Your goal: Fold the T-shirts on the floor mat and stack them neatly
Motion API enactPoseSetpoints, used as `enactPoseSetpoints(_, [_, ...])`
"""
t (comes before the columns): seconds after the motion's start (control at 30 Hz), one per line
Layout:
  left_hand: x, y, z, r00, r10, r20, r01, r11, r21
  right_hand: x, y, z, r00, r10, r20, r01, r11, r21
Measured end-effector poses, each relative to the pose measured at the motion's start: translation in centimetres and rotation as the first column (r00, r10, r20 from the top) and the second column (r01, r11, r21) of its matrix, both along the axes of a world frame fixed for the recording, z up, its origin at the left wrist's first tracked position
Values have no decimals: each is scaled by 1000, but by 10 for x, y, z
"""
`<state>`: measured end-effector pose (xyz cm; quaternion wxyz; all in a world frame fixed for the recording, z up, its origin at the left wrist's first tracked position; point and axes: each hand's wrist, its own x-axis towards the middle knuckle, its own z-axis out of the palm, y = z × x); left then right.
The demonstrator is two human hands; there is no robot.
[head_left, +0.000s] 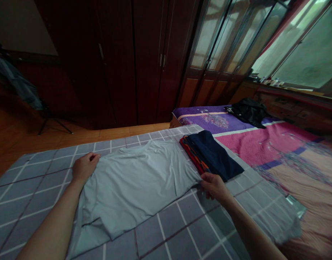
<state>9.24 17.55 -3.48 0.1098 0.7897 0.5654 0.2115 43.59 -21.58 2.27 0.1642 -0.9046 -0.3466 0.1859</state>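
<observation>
A light grey T-shirt [139,180] lies spread across the grey checked bed cover, its neckline on the far side and its near left part creased and partly doubled over. My left hand [86,167] is closed at the shirt's far left edge, fingers pinched on the cloth. At the right, my right hand [215,187] pinches the shirt's near right corner between thumb and fingers, and the cloth is drawn toward it. Just beyond that hand sits a stack of folded clothes [216,153], dark blue on top with red and orange layers below.
The checked bed cover [171,225] meets a purple and pink quilt [244,144] on the right. A black garment or bag [248,111] rests on that quilt. Dark wardrobes [149,65] stand behind the bed. A tripod stand [55,121] is on the floor at left.
</observation>
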Motion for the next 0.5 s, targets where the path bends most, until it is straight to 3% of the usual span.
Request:
enactPoseSetpoints(0.17, [0,-4,1,1000,-3,1,3,1000,-12,13,-4,18,991,-13,136,21,998,-54])
enactPoseSetpoints(0.27, [1,-10,10,1000,-16,-13,16,1000,15,11,-3,20,982,13,186,2,997,-83])
enactPoseSetpoints(0.4, [15,-31,46,999,-53,-9,54,986,160,3,-1,19,986,30,165,-17,996,-85])
enactPoseSetpoints(0.5, [42,-78,81,950,-305,73,285,937,201,-1,-1,16,986,33,161,-18,995,-94])
